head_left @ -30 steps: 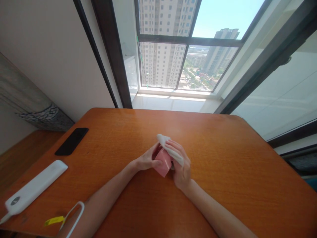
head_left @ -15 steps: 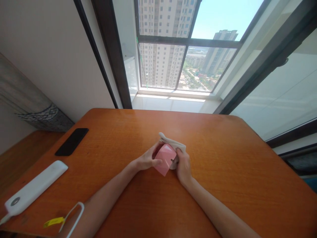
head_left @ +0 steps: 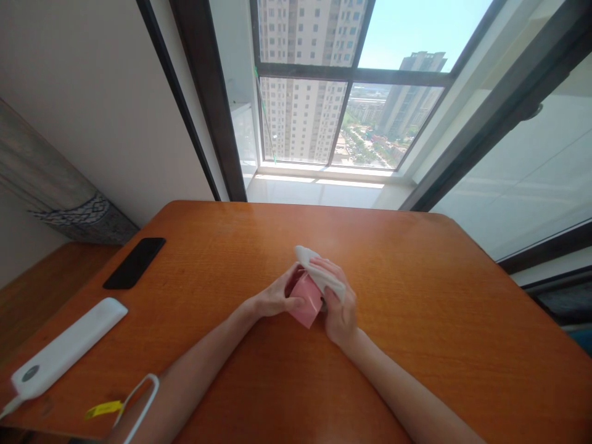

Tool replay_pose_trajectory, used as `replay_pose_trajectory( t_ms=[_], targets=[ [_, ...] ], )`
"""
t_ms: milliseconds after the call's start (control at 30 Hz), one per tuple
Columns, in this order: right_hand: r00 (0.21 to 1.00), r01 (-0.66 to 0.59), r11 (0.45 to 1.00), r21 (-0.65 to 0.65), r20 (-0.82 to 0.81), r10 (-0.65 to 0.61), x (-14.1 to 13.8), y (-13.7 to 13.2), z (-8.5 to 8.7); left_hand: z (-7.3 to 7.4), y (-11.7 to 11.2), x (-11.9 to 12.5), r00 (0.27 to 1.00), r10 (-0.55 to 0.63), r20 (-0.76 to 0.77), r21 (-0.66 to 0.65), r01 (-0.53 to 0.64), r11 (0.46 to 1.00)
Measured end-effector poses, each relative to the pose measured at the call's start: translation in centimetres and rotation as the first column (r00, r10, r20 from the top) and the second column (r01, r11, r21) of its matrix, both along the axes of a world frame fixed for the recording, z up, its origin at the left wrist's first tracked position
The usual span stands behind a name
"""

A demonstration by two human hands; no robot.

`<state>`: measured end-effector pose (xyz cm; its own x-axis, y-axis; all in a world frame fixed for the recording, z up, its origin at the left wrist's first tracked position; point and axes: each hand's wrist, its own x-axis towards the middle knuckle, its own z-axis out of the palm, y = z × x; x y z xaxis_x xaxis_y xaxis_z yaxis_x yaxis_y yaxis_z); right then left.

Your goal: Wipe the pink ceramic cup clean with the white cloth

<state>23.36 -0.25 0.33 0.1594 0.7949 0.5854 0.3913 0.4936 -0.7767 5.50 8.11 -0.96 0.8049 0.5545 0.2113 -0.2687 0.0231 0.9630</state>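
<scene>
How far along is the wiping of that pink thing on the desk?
Mid-wipe, it seems. Done: the left hand holds the pink box tilted over the table. In hand: the right hand presses a white cloth over its upper side. Left: the pink face toward the camera is uncovered; whether it is clean I cannot tell.

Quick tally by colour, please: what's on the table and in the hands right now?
Pink: 1, pink object in left hand
White: 3, cloth in right hand, flat device, cable
Black: 1, phone
Yellow: 1, tag
Total: 6
</scene>
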Motion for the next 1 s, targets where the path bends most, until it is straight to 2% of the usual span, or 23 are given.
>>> replay_pose_trajectory(
  t_ms=[67, 133, 200, 300, 400, 500, 633, 733, 800, 867, 933, 1000],
  targets=[
    [0.947, 0.004, 0.954, -0.299, -0.305, -0.100, 0.1, 0.7, -0.5, 0.2, 0.1, 0.0, 1.000, 0.001, 0.016, -0.010, -0.001, 1.000],
    [0.879, -0.084, 0.890, -0.448, -0.455, -0.146, 0.1, 1.2, -0.7, 0.4, 0.1, 0.0, 1.000, 0.025, 0.004, -0.023, -0.025, 0.999],
    [0.852, -0.127, 0.879, -0.459, -0.505, -0.141, 0.2, 1.4, -0.8, 0.6, 0.0, -0.1, 1.000, 0.029, 0.008, -0.033, -0.028, 0.999],
    [0.867, -0.110, 0.921, -0.375, -0.490, -0.095, 0.3, 1.3, -0.6, 0.8, -0.1, 0.0, 0.999, -0.015, 0.044, -0.030, 0.016, 0.999],
    [0.940, -0.123, 0.977, -0.173, -0.337, 0.058, 0.8, 1.1, -0.2, 0.7, -0.1, 0.2, 0.994, -0.085, 0.065, -0.018, 0.086, 0.996],
    [0.978, -0.153, 0.988, -0.005, -0.146, 0.150, 1.1, 1.1, 0.3, 0.6, -0.3, 0.4, 0.993, -0.109, 0.053, -0.001, 0.109, 0.994],
    [0.985, -0.171, 0.978, 0.122, -0.017, 0.174, 1.3, 1.1, 1.5, 0.8, -0.5, 0.5, 0.993, -0.117, 0.027, 0.062, 0.116, 0.991],
    [0.982, -0.148, 0.964, 0.220, 0.151, 0.117, 1.8, 1.0, 2.7, 0.6, -0.5, 0.5, 0.992, -0.127, 0.027, 0.036, 0.126, 0.991],
    [0.942, -0.163, 0.938, 0.307, 0.332, 0.055, 2.3, 0.8, 3.4, 0.4, -0.4, 0.5, 0.990, -0.141, 0.006, -0.002, 0.141, 0.990],
    [0.866, -0.222, 0.905, 0.363, 0.501, 0.012, 2.7, 0.7, 3.9, 0.3, -0.2, 0.5, 0.989, -0.141, -0.034, 0.002, 0.141, 0.990],
    [0.798, -0.274, 0.884, 0.378, 0.602, -0.010, 2.8, 0.5, 4.0, 0.5, -0.2, 0.4, 0.988, -0.119, -0.094, 0.060, 0.125, 0.990],
    [0.764, -0.297, 0.871, 0.391, 0.644, -0.029, 2.6, 0.3, 4.0, 0.9, -0.2, 0.2, 0.982, -0.093, -0.162, 0.125, 0.113, 0.986]
  ],
)
